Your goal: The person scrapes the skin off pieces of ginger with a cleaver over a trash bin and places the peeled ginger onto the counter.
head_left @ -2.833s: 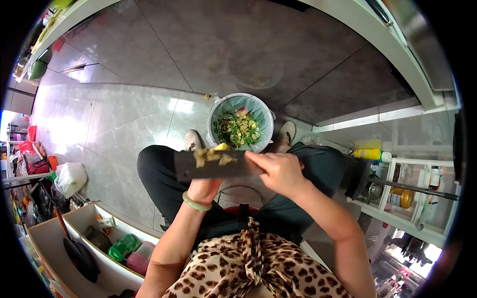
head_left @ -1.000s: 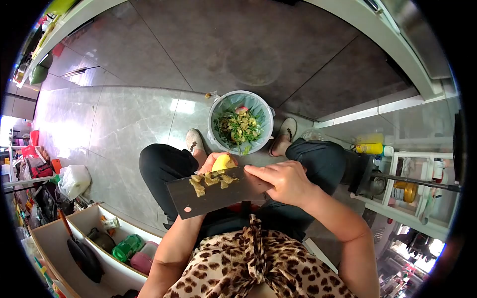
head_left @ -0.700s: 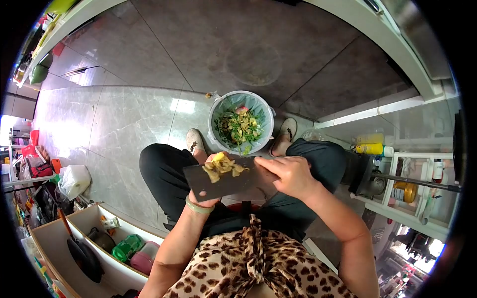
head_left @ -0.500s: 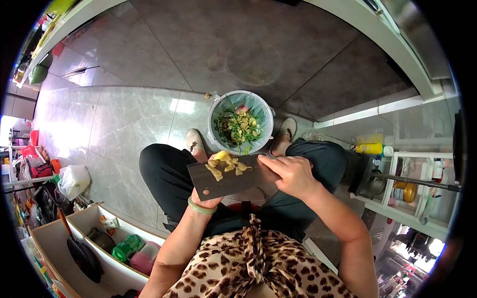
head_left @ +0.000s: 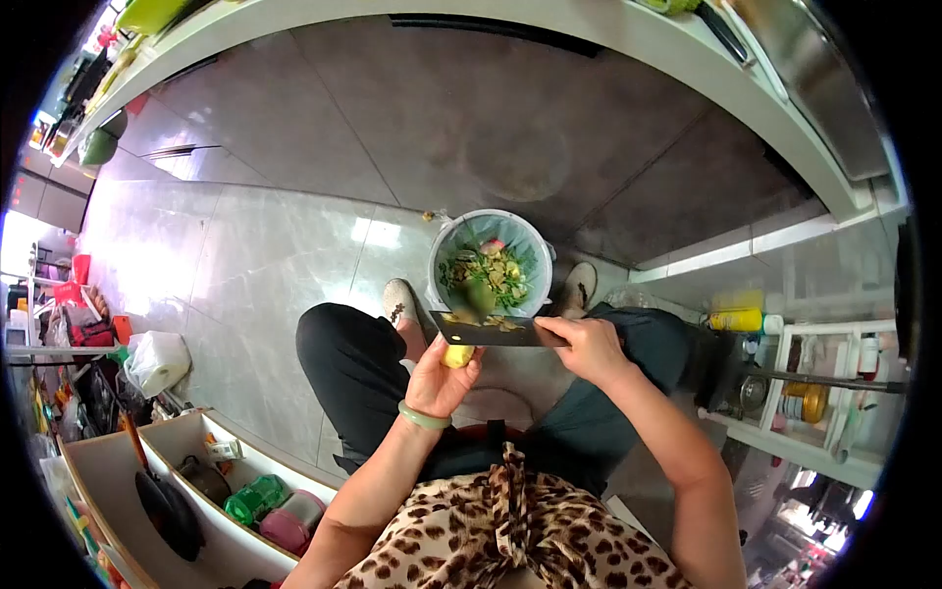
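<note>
In my left hand [head_left: 442, 381] is a small yellow peeled piece [head_left: 457, 355], held between the fingers just below the blade. My right hand [head_left: 589, 348] grips a wide dark cleaver [head_left: 505, 337] at its right end. The blade lies nearly level over the near rim of the bin, with brownish peel scraps [head_left: 502, 322] along its far edge. A blurred dark greenish scrap [head_left: 475, 297] shows just beyond the blade, over the bin. The round white bin [head_left: 437, 257], lined with a bag, holds green leaves and peelings between my feet.
An open drawer [head_left: 157, 432] at the lower left holds a black pan [head_left: 167, 512], a green bottle [head_left: 257, 498] and a pink container [head_left: 292, 520]. A white bag [head_left: 157, 363] rests at the left. White racks [head_left: 829, 388] with a yellow bottle [head_left: 736, 320] stand right; dark cabinet fronts [head_left: 412, 108] lie ahead.
The cleaver has moved forward and right to the bin's near rim, its scraps now at the far edge. My left hand and the yellow piece now show below the blade. The view has shifted slightly.
</note>
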Motion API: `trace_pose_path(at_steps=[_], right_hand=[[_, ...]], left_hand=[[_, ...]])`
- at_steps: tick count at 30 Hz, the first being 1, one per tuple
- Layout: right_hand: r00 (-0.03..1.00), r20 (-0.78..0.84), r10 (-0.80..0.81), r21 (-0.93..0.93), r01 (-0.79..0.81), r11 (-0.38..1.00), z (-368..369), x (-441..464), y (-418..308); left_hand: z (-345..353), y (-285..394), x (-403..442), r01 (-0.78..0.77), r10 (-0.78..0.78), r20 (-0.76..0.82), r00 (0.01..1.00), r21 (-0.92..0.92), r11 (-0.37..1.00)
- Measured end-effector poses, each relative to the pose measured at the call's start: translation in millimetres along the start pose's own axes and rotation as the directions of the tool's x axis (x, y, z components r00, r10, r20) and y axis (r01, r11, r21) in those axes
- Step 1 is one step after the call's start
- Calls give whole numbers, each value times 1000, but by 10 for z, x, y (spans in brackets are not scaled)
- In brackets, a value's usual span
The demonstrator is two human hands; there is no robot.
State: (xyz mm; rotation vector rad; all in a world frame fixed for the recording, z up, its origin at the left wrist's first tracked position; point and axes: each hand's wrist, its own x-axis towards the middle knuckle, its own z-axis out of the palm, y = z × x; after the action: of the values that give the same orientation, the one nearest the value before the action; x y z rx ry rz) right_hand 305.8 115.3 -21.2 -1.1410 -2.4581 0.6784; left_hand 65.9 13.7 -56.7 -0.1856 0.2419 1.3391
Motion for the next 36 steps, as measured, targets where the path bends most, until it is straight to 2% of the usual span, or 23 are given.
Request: trace_pose_path(at_steps=[1, 2, 3, 5, 7, 9, 11, 12, 13, 14, 16, 18, 19, 22, 24, 27, 31, 33, 34, 36], right_hand=[[994, 61, 92, 0, -92, 996, 33, 16, 76], [976, 121, 183, -4, -184, 983, 58, 26, 156], [909, 219, 355, -4, -363, 932, -10, 105, 179], [833, 282, 477, -39, -486, 873, -129, 143, 134], [914, 203, 351, 166, -385, 908, -191, 191, -84], [945, 178, 275, 179, -306, 935, -356, 248, -423], [991, 101, 83, 200, -102, 974, -430, 217, -651], [997, 78, 21, 162, -34, 986, -466, 197, -778], [997, 58, -44, 121, 36, 992, -487, 176, -886], [993, 34, -114, 69, 112, 991, -481, 157, -952], [988, 5, -153, 31, 152, 988, -430, 107, -1026], [975, -39, -218, -45, 216, 975, -376, 60, -1068], [976, -39, -216, -47, 215, 976, -349, 39, -1070], [971, -42, -234, -78, 231, 970, -282, 2, -1057], [966, -66, -251, -138, 240, 961, -257, -3, -1047], [959, -98, -265, -175, 246, 953, -249, -2, -1049], [955, -112, -276, -225, 247, 943, -195, -14, -959], [976, -80, -200, -184, 183, 966, -214, 11, -844], [988, -86, -130, -76, 123, 989, -158, 21, -710], [996, -71, 59, 34, -57, 998, -149, 25, -623]], left_hand=[[38, 14, -12, -12, 12, 5, 1000, 3, 1000], [76, 24, -27, -17, 9, 114, 993, 63, 998], [119, 47, -45, -22, -6, 219, 976, 123, 992], [198, 80, -47, -34, -5, 243, 970, 155, 987], [212, 85, -71, -83, 69, 84, 994, 164, 983], [76, 93, -37, -75, 56, 107, 993, 185, 980], [47, 82, -39, -94, 74, 111, 991, 190, 977], [207, 58, -46, -102, 68, 147, 987, 235, 967], [216, 20, -31, -135, 115, 84, 990, 307, 942], [232, 18, -29, -126, 117, 50, 992, 242, 962], [374, -3, -66, -116, 116, 13, 993, 172, 978], [467, -31, -119, -128, 118, 140, 983, 66, 990], [482, -38, -137, -127, 119, 182, 976, 30, 992], [452, -34, -159, -97, 93, 40, 995, 107, 990], [460, -59, -151, -160, 161, 17, 987, 257, 953], [451, -46, -153, -167, 160, 52, 986, 172, 971], [495, -66, -178, -160, 157, 30, 987, 192, 968], [514, -148, -217, -161, 243, -128, 962, 454, 876], [515, -48, -246, -89, 141, -61, 988, 518, 851], [524, -41, -274, -62, 69, -2, 998, 405, 912]])
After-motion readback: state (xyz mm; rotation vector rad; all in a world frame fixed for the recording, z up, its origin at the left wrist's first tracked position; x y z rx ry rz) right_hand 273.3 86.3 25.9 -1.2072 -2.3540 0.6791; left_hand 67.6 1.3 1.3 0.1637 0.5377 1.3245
